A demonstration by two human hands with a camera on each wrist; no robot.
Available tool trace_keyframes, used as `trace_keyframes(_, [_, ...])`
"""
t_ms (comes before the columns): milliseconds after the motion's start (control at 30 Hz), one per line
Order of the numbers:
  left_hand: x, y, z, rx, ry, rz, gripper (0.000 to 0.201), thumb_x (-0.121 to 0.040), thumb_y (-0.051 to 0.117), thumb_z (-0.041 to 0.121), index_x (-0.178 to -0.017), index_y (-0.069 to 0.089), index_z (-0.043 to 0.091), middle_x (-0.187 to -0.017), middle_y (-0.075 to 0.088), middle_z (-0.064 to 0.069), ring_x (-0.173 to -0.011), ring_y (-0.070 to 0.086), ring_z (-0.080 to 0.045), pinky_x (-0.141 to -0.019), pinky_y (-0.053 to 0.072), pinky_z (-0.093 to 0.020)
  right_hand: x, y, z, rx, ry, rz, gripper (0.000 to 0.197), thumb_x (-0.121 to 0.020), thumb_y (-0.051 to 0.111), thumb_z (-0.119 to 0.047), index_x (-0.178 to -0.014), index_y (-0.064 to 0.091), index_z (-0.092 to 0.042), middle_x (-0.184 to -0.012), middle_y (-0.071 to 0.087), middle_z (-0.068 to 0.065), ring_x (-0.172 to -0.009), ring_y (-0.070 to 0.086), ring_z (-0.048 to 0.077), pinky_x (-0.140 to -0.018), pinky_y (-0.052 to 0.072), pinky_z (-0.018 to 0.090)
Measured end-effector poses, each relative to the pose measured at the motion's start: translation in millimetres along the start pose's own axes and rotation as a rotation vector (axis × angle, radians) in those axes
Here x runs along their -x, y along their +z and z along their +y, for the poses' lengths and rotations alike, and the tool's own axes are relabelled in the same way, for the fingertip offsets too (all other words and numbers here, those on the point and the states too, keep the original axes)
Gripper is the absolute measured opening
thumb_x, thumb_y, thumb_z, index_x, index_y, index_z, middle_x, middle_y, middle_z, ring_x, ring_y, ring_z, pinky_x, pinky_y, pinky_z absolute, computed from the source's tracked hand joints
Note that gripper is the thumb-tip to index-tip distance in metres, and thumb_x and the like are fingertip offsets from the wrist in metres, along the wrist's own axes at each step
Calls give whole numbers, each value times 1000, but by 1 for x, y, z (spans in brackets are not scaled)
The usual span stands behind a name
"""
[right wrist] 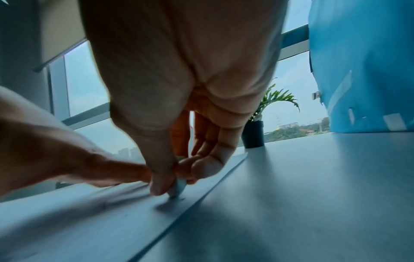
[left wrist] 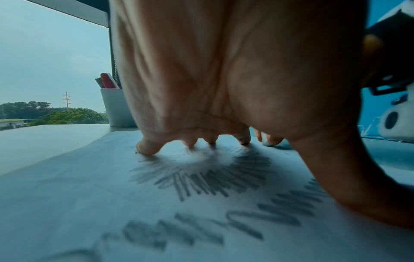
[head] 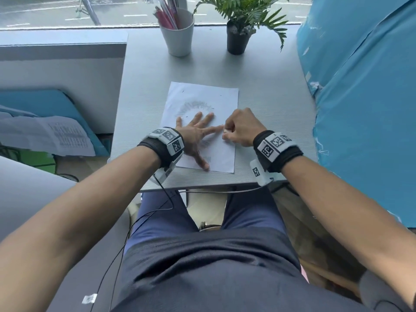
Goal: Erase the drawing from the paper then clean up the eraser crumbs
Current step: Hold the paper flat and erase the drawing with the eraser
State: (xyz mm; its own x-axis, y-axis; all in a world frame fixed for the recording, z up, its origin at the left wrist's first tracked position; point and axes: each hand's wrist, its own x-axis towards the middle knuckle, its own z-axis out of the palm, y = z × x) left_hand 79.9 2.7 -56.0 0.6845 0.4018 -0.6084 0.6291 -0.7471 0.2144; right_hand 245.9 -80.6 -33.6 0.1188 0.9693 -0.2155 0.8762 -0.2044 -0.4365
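A white sheet of paper lies on the grey desk, with grey pencil scribbles in a ring. My left hand lies flat and spread on the sheet, fingers straight, pressing it down over the drawing. My right hand pinches a small white eraser near the sheet's right edge. In the right wrist view thumb and fingers grip the eraser, its tip on the paper. A few dark crumbs lie on the upper part of the sheet.
At the back of the desk stand a white cup of pens and a potted plant. A blue covered mass rises along the right. The desk's front edge lies just under my wrists.
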Motion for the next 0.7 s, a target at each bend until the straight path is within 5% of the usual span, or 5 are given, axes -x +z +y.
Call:
trace_keyframes(200, [2,0,0,-1,0,-3,140,-54,87,66,-152,-12,55,-160,-34,11,-147,-32,-22,-110,-9,-76,35,12,1,33,8,-155,8,-76,78,-19,-74,75,-12,-67,62,-6,-65,56,10,-60,42,22])
trace_keyframes(367, [1,2,1,-1,-9,8,140,-52,85,70,-152,-12,53,-160,-33,10,-148,-31,-23,-109,-9,-77,10,5,0,-42,82,41,11,-75,80,-21,-69,72,-17,-73,68,2,-69,59,14,-64,45,24])
trace_keyframes(600, [1,4,0,-13,-20,23,140,-53,85,70,-152,-13,54,-161,-32,10,-148,-30,-23,-108,-8,-77,54,22,-8,25,-52,-127,8,-78,76,-18,-74,75,-11,-66,60,-5,-67,58,14,-61,43,23])
trace_keyframes(700, [0,4,0,-4,-30,35,140,-52,84,73,-151,-14,55,-160,-33,11,-148,-30,-24,-107,-8,-78,42,16,-4,-42,-38,2,10,-77,79,-20,-78,77,-10,-70,66,-2,-68,61,13,-64,49,24])
